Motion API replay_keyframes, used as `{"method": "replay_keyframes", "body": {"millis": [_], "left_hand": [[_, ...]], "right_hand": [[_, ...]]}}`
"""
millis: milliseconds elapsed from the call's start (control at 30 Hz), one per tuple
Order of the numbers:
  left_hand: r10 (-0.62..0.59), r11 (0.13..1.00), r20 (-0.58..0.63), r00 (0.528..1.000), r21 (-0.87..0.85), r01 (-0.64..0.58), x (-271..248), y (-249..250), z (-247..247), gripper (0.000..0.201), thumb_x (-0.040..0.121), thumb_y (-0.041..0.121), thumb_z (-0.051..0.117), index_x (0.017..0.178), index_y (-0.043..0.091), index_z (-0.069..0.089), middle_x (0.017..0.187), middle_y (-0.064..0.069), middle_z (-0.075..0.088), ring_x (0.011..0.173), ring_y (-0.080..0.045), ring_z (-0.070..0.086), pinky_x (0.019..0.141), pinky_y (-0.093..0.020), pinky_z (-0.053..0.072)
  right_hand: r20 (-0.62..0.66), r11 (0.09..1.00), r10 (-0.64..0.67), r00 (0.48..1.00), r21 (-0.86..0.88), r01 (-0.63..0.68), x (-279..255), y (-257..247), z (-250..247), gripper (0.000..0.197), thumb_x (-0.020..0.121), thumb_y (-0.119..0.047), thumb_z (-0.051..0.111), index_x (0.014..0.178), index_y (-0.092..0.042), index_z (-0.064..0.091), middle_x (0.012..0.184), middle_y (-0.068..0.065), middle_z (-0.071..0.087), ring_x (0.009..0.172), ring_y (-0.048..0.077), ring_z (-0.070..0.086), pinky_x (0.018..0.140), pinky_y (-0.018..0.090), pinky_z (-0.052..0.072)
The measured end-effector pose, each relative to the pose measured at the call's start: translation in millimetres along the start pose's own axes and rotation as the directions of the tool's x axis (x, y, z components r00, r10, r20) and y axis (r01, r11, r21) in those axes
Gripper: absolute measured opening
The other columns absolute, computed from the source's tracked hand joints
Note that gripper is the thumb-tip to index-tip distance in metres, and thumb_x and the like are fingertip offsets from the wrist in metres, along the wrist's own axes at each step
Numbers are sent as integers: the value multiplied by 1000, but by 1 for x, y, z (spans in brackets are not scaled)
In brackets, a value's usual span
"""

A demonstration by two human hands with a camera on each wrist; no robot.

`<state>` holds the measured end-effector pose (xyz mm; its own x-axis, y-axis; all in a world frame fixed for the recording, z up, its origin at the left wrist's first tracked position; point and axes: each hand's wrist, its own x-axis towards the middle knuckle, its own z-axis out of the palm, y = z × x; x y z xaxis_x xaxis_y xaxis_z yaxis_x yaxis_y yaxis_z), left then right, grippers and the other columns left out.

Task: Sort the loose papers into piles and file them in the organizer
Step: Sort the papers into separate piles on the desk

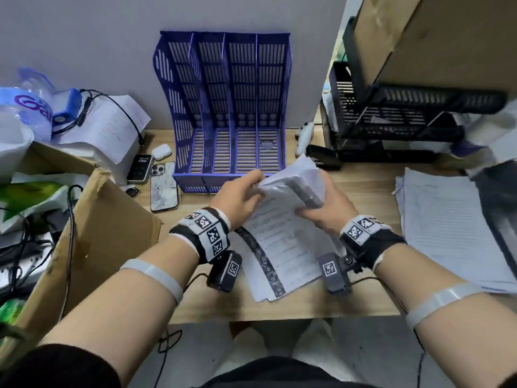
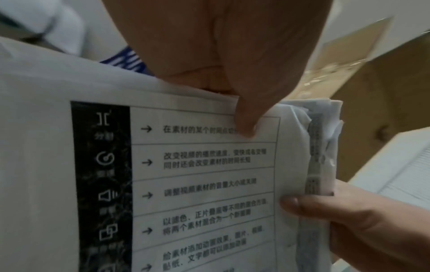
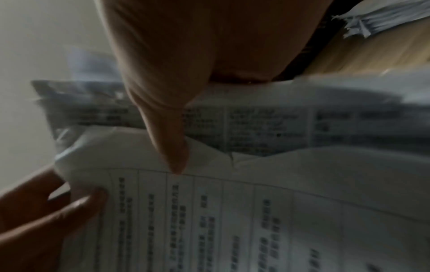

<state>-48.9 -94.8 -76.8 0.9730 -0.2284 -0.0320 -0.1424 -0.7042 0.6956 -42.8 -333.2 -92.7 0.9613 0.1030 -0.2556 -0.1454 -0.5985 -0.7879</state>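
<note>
On the desk: one blue organizer (image 1: 229,107) with four slots, two phones (image 1: 164,190), one earbud case (image 1: 162,151), two cardboard boxes (image 1: 106,228), two hands (image 1: 237,200) gripping one sheaf of papers (image 1: 282,242).

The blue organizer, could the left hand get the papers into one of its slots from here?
Probably yes. The blue organizer stands open-fronted just behind the left hand, with only bare desk between, and its slots look empty. Both hands are gripping the papers now.

Both hands raised together, gripping from either side

The left hand (image 1: 237,198) and right hand (image 1: 326,211) meet ahead of bare forearms, wrists banded with marker cuffs; each pinches the papers (image 1: 282,236), thumb on top, fingers curled beneath.
</note>
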Motion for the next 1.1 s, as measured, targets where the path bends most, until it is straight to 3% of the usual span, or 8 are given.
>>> {"method": "replay_keyframes", "body": {"millis": [100,300,400,533,667,767,967,1100], "left_hand": [[158,987,-108,982,34,-155,16,31,-15,14,85,25,63,98,25,56,85,9,61,85,-24,60,83,-42,51],[-67,995,-496,866,-92,24,28,17,-27,77,62,57,82,126,28,50,123,7,53,117,-16,49,103,-35,42],[-275,801,-220,936,-591,97,22,6,-16,86,65,31,90,137,21,43,133,0,57,123,-17,56,107,-43,46],[-205,636,-34,978,-765,106,17,22,5,47,76,1,78,120,1,63,116,-13,72,108,-26,69,99,-49,52],[-209,633,-154,966,-774,14,21,44,6,41,76,9,82,114,2,68,110,-11,74,104,-27,71,90,-39,58],[-207,651,-176,962,-759,1,22,40,14,40,75,16,84,112,11,70,109,-8,75,104,-27,71,90,-41,57],[-262,785,-51,964,-592,182,15,21,41,37,70,32,87,103,22,71,94,7,75,82,0,70,76,-28,60],[-225,794,57,973,-568,217,22,9,47,45,70,33,86,111,23,70,106,-1,75,98,-19,72,87,-45,59]], "right_hand": [[-22,993,97,995,63,-95,-4,-9,-25,19,73,-24,81,80,-12,68,78,2,69,68,15,62,60,23,53],[-278,972,142,950,221,-80,-16,2,-62,23,78,-24,79,84,-3,71,77,7,70,67,19,63,69,38,54],[-287,950,174,942,301,-83,-20,12,-72,42,66,-52,82,89,-17,74,86,0,76,82,21,73,83,45,58],[-307,931,134,942,366,-13,-30,-4,-71,47,63,-53,79,94,-18,75,92,3,77,89,25,73,86,51,57],[-311,885,48,949,454,104,-37,-24,-63,18,79,-16,74,97,-15,71,99,8,75,94,22,71,86,44,57],[-269,888,59,961,454,73,-45,-12,-47,17,79,-13,72,95,-19,69,93,-1,74,87,6,71,79,30,59],[-281,862,229,932,504,-60,-56,20,-6,18,83,-7,70,88,-23,68,88,-7,72,87,15,69,82,33,56],[-221,860,285,933,488,-147,-53,32,-8,14,82,-9,70,93,-17,68,94,-2,71,86,14,68,74,21,55]]}}
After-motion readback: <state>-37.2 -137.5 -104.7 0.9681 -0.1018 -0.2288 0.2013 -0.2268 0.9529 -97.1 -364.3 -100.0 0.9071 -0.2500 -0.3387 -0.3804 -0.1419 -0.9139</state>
